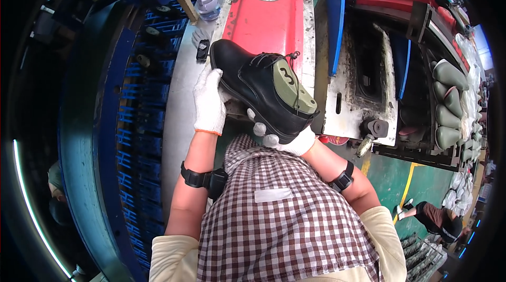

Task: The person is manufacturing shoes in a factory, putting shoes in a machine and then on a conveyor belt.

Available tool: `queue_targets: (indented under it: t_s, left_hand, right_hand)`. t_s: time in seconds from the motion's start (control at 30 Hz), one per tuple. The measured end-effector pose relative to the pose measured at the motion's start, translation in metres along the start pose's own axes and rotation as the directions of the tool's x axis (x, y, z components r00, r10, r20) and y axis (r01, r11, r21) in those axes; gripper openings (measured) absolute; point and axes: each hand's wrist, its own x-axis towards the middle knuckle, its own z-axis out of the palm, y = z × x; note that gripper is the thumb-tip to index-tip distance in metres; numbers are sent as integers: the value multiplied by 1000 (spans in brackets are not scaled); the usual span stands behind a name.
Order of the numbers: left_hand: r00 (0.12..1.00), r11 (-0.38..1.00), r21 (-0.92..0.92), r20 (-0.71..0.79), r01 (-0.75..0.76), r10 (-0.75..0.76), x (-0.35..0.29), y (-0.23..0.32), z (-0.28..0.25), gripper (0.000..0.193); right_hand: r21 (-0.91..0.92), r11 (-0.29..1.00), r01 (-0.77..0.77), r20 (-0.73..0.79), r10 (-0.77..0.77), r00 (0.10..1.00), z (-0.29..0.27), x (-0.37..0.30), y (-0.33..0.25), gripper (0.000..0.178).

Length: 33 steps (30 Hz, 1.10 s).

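light tube [29, 213]: glaring, 8 o'clock
shoe [253, 84]: decently lit, crisp
edges: bent, pretty dark around 9 o'clock

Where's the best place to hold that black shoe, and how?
Probably both ends, from the sole side: left hand near the toe, right hand at the heel. The shoe is long and slants toe to upper left, and a green shoe last with laces over it fills the opening.
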Motion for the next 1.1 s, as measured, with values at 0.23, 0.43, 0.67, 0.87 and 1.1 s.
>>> queue_targets:
  t_s: [0.23, 0.43, 0.67, 0.87, 1.1]
  left_hand:
    - [1000, 998, -52, 0, -18, 18, 0, -3, -2, 41]
    - [982, 962, -272, 171, -36, 85, 7, -15, -19, 46]
    - [974, 960, -279, 215, -4, 67, -11, 1, -18, 51]
    - [971, 940, -339, 234, 37, 46, -16, 5, -15, 55]
    - [956, 885, -447, 292, 131, 6, -18, 11, -15, 64]
  right_hand:
    - [-31, 1000, -1, -61, -1, 998, -3, 1, -3, 69]
    - [-281, 956, -85, 19, 94, 995, -55, -7, -43, 73]
    - [-266, 964, -32, -187, -18, 982, -64, -24, -40, 78]
    - [-497, 866, 57, -336, -253, 907, -83, -26, -52, 57]
    - [-676, 736, -27, -235, -182, 955, -13, 12, -44, 57]
